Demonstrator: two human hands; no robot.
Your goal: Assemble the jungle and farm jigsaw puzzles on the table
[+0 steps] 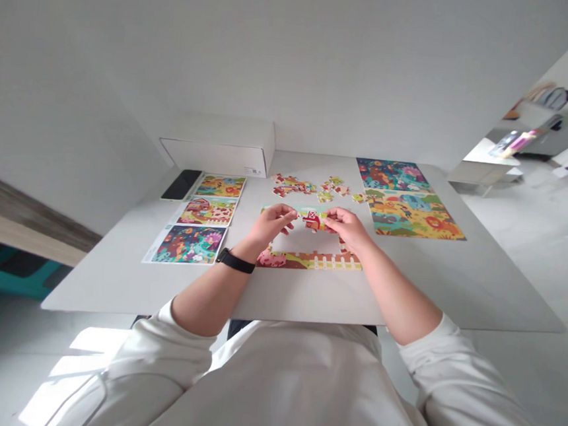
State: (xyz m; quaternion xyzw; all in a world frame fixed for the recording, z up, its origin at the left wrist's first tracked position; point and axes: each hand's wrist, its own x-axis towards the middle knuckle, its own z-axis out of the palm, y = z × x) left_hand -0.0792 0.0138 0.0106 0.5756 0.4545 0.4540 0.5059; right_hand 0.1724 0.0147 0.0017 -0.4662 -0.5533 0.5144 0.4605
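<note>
The left hand pinched the left end of a joined jigsaw section; the right hand pinched its red barn end. The section sat beyond the fence-edge pieces. Its joints were hidden, and contact with the table could not be determined.

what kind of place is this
Probably a room in a home, perhaps a playroom: a white table holds children's jigsaw puzzle pieces and printed picture sheets, above a pale floor.
</note>
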